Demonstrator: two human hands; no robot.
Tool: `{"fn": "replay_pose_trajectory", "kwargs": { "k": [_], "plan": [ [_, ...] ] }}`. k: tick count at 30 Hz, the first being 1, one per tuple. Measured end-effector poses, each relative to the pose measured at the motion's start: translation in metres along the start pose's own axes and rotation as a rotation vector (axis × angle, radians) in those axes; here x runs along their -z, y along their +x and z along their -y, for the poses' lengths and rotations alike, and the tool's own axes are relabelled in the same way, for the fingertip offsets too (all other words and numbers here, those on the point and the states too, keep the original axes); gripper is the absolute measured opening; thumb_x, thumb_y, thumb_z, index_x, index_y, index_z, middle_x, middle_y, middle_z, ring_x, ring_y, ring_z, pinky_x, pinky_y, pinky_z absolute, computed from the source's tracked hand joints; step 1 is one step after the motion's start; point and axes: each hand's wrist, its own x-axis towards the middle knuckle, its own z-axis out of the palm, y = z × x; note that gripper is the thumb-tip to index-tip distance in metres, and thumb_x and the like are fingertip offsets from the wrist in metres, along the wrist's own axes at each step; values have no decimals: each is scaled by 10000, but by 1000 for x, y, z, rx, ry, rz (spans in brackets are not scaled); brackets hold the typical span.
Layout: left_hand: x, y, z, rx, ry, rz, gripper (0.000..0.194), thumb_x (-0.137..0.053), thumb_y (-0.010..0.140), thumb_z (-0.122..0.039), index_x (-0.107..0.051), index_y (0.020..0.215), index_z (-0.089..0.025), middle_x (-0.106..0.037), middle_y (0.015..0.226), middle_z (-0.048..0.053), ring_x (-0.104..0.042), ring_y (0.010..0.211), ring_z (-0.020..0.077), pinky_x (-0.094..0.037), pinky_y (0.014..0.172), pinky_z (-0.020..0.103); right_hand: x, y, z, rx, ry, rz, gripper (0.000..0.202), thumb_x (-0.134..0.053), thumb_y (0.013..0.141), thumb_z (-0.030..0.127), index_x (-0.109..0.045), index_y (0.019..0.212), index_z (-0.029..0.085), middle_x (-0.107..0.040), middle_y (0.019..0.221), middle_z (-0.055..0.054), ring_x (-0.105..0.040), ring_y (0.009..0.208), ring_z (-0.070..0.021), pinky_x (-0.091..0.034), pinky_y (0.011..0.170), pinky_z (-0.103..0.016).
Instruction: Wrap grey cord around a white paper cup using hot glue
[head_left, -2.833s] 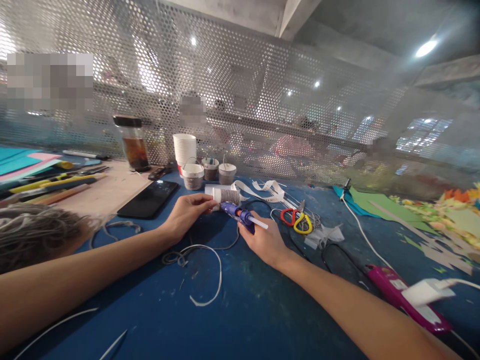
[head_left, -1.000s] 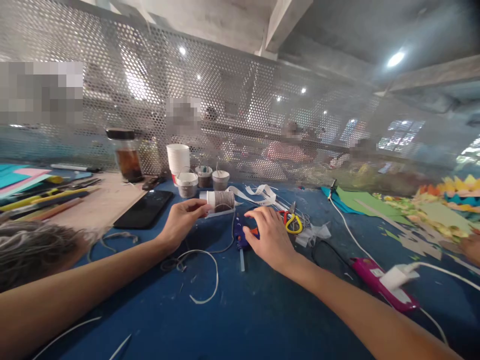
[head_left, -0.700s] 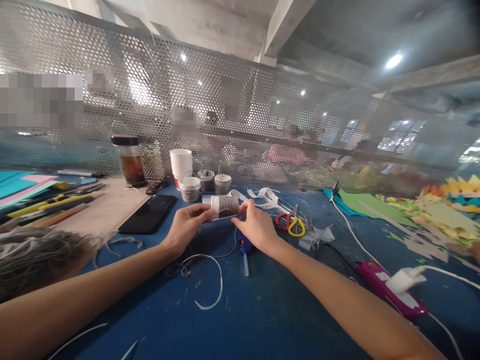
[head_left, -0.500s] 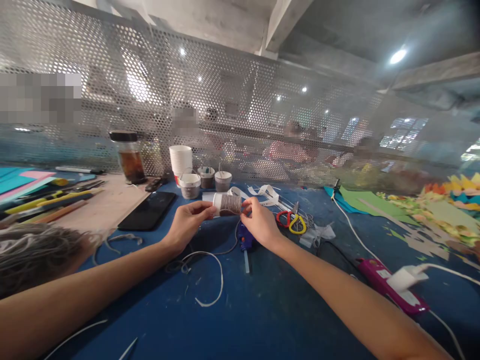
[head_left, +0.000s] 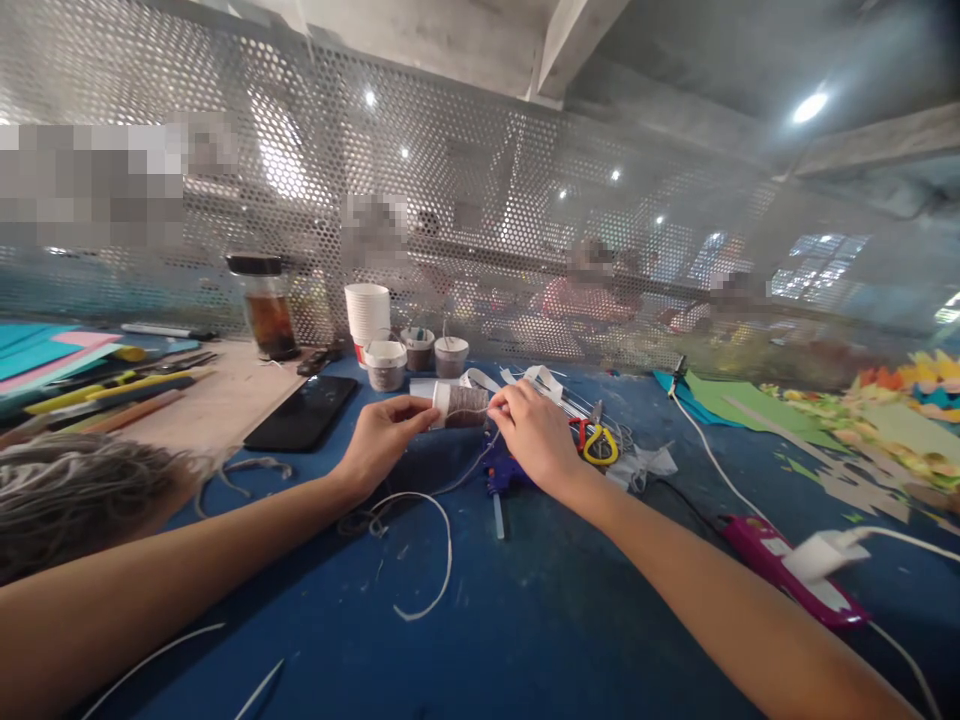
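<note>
My left hand (head_left: 386, 440) is closed on the rim end of a white paper cup (head_left: 440, 405) that lies sideways in the air above the table. Grey cord (head_left: 466, 402) is wound round most of the cup's wall. At the cup's other end, my right hand (head_left: 536, 435) pinches the loose grey cord between thumb and fingertips. From there the cord trails down to the left onto the table. A blue glue gun (head_left: 510, 472) with a glue stick (head_left: 499, 518) poking out lies beneath my right hand, partly hidden by it.
Several small cord-wrapped cups (head_left: 386, 370) and a stack of paper cups (head_left: 367, 310) stand behind. A black phone (head_left: 301, 415) and a grey yarn heap (head_left: 60, 490) lie left. Scissors (head_left: 600, 445) and a purple power strip (head_left: 795, 570) are right. A perforated metal screen (head_left: 465, 200) rises behind.
My right hand has shifted from the cup's end to pinch the cord beside it, and its fingers have drawn together. The left hand keeps its hold. The whole view has shifted slightly.
</note>
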Motion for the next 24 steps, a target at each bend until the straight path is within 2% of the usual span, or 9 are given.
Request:
{"fn": "replay_pose_trajectory", "kwargs": {
  "k": [5,11,24],
  "plan": [
    [0,-2,-1,-36,47,53,203,-673,743,-334,-717,839,-160,-698,779,21,-591,700,144,-431,660,239,6,5,4,54,249,-30,98,-563,886,312,-600,843,232,-602,854,-12,-578,813,-160,-437,746,-293],
    [-1,-4,-5,-50,100,83,209,-654,749,-333,-708,832,-149,-695,780,31,-599,721,161,-438,682,253,6,9,3,20,502,-73,135,-524,899,320,-605,839,231,-612,854,-12,-587,799,-152,-458,775,-296],
    [-5,-12,-14,-195,164,94,208,-624,780,-355,-695,825,-165,-687,786,24,-607,740,163,-473,708,259,13,12,11,-51,609,-78,179,-487,902,345,-626,867,238,-660,904,-9,-612,866,-147,-481,835,-302]
  ]
}}
